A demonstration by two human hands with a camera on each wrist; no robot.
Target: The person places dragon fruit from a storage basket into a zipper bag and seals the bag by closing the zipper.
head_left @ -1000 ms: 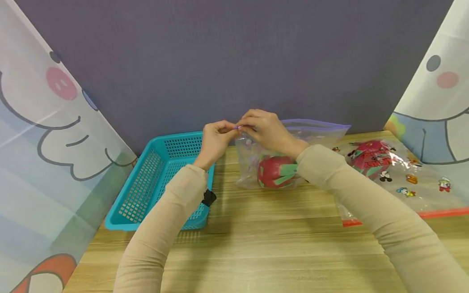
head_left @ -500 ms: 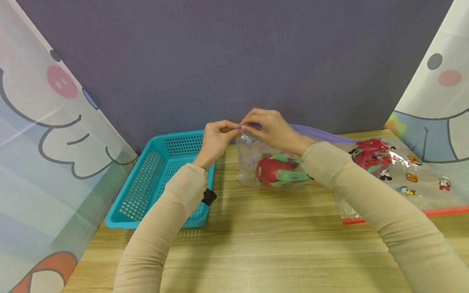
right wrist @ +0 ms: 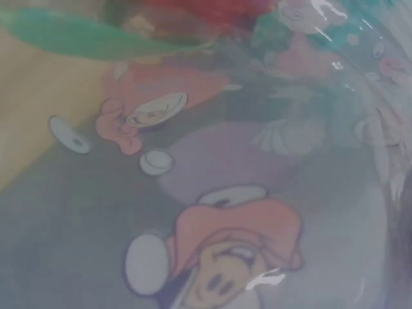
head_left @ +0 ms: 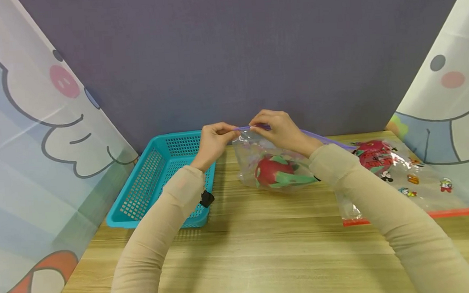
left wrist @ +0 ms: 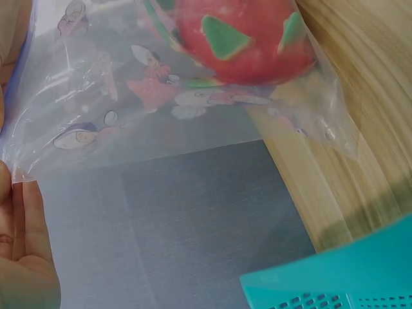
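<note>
A clear zip bag [head_left: 244, 148] printed with cartoon figures stands upright on the table, a dragon fruit [head_left: 274, 171] inside it. The left hand [head_left: 215, 141] pinches the left end of its purple zip strip. A little to the right, the right hand [head_left: 275, 128] pinches the same strip between thumb and fingers. Through the plastic, the left wrist view shows the fruit's red skin [left wrist: 251, 55] with green scales. Printed plastic [right wrist: 238, 225] fills the right wrist view, where the right hand is not clearly seen. The right forearm hides part of the bag's right side.
Left of the bag stands a turquoise basket [head_left: 120, 220] with perforated walls. To the right lies a second cartoon-printed bag [head_left: 427, 197] with a red zip strip, a dragon fruit [head_left: 373, 151] inside. A dark panel [head_left: 237, 52] rises behind the table [head_left: 245, 262].
The right hand has slid rightward along the purple zip strip, away from the left hand, which stays at the end. The strip's right part now slopes down toward the second bag.
</note>
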